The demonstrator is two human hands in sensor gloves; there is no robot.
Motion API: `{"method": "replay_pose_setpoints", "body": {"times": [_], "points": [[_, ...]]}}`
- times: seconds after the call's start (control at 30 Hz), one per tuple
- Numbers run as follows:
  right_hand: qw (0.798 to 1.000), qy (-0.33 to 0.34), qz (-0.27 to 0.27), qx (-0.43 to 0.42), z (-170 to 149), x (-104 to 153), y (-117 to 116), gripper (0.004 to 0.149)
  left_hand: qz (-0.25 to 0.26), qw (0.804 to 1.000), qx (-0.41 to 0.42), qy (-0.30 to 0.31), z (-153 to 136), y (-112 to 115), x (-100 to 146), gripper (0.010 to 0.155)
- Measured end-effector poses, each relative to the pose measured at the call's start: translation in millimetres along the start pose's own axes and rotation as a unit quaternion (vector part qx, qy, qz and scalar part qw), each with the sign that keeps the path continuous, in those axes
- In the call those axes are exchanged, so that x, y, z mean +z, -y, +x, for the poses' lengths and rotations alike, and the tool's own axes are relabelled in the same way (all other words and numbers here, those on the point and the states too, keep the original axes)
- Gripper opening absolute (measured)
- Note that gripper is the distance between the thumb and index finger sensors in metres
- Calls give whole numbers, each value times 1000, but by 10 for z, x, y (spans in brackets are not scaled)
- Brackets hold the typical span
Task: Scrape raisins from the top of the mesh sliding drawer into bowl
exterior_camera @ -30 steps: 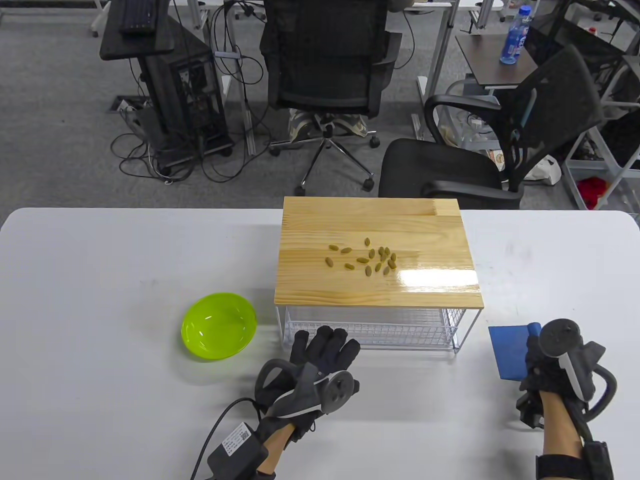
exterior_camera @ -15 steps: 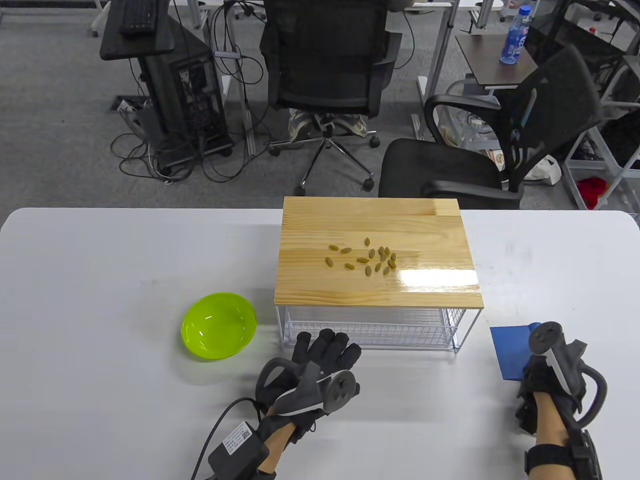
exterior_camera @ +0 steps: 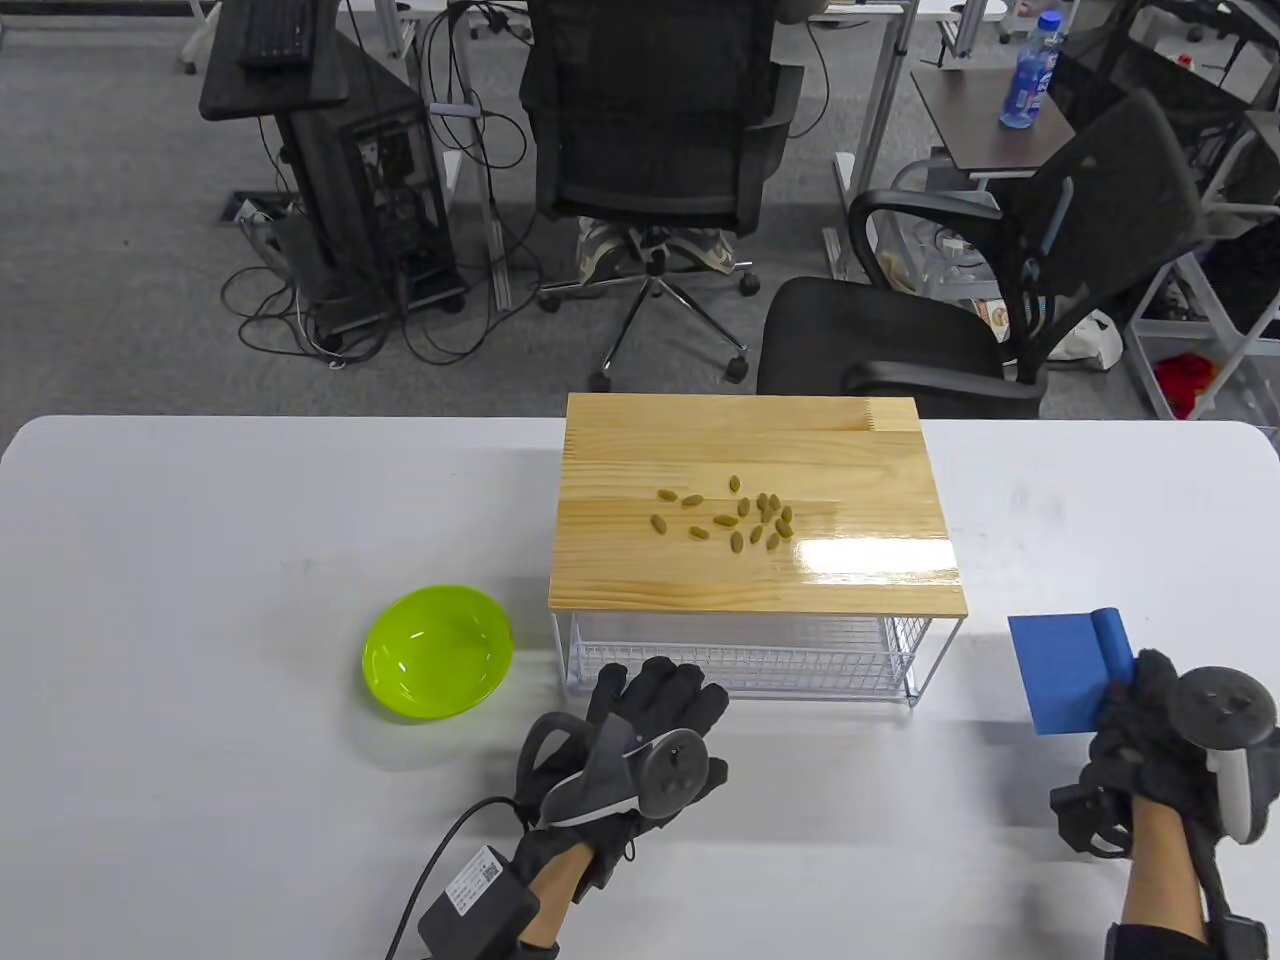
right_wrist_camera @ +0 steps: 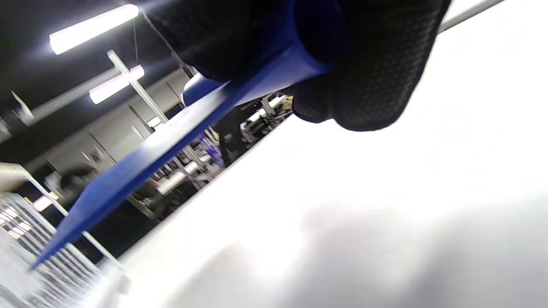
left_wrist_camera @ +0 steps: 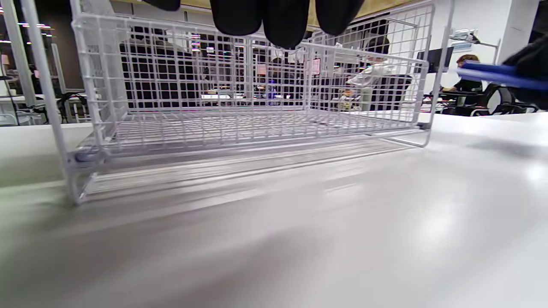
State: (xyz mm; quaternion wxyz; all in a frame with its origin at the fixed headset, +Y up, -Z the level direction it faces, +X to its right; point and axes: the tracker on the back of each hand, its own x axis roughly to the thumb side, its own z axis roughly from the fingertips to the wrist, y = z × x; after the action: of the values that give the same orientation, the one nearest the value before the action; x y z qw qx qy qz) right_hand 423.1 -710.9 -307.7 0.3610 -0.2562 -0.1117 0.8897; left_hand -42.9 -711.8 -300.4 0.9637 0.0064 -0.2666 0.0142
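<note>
Several green raisins (exterior_camera: 735, 518) lie scattered on the wooden top (exterior_camera: 640, 560) of the white mesh drawer (exterior_camera: 740, 655) (left_wrist_camera: 239, 107). A lime green bowl (exterior_camera: 438, 652) sits on the table left of the drawer. My right hand (exterior_camera: 1150, 740) grips the handle of a blue scraper (exterior_camera: 1068, 672) (right_wrist_camera: 171, 132), lifted off the table to the right of the drawer. My left hand (exterior_camera: 655, 705) rests flat with straight fingers (left_wrist_camera: 274, 21) just before the drawer's front, holding nothing.
The white table (exterior_camera: 200, 560) carries only these items. Office chairs (exterior_camera: 650, 130) and a desk with a water bottle (exterior_camera: 1030, 70) stand beyond the far edge.
My right hand has closed on the blue scraper and lifted it up and to the right. My left hand barely shifted.
</note>
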Motion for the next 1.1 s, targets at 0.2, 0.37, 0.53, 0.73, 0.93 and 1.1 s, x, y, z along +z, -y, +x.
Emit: {"method": "replay_pose_setpoints", "body": {"times": [0.2,0.37,0.53,0.73,0.93,1.1], "points": [[991,92,-96,-28,494,186,313,60,8,1000,7,13,84,-29,14,73],[980,166,-107,-14,1196,317,311,59,-2,1000,0,20,127,-2,13,73],[969,210,-79,101,1948,382,16,60,-6,1000,-2,21,116,4,23,72],[944,218,-41,243,2571,311,-465,59,-10,999,20,27,75,-12,43,72],[934,207,-38,290,2795,189,-714,59,-3,999,-9,34,122,-61,62,73],[929,217,-28,299,2908,137,-836,58,-7,999,12,41,160,-85,58,73]]}}
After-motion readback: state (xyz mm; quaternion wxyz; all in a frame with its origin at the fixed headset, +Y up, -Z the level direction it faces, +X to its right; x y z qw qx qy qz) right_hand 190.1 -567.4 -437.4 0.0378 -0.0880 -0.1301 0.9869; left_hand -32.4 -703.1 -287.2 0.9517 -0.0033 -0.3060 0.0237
